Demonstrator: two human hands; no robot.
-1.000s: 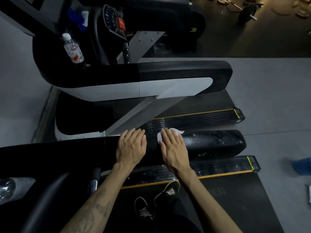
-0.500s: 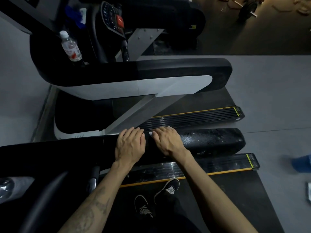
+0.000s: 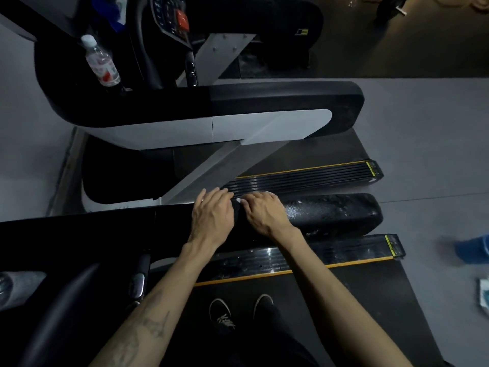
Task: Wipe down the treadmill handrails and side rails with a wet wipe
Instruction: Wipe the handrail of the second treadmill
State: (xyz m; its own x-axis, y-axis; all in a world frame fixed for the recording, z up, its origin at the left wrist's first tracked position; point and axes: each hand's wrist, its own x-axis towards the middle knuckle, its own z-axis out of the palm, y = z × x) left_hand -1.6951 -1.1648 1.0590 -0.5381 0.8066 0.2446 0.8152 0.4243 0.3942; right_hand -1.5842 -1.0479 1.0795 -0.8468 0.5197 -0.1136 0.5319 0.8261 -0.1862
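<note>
- Black padded handrail glistens wet toward 3 o'clock; the 9 o'clock stretch looks dry, likely unwiped.
- Right hand curls over the mostly hidden white wet wipe.
- Left hand lies flat on the rail, holding nothing.
- Ribbed black side rail at 6 o'clock shows wet streaks.

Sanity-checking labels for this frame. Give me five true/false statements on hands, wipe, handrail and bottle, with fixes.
1. Both hands rest on the near black handrail. True.
2. The wet wipe lies spread out flat beyond the right hand. False: only a small white bit shows between the right hand and the left hand.
3. The handrail looks wet to the right of the hands. True.
4. The water bottle lies on the floor. False: it stands in a holder by the console.
5. The left hand is lifted off the rail. False: it lies on it.
</note>
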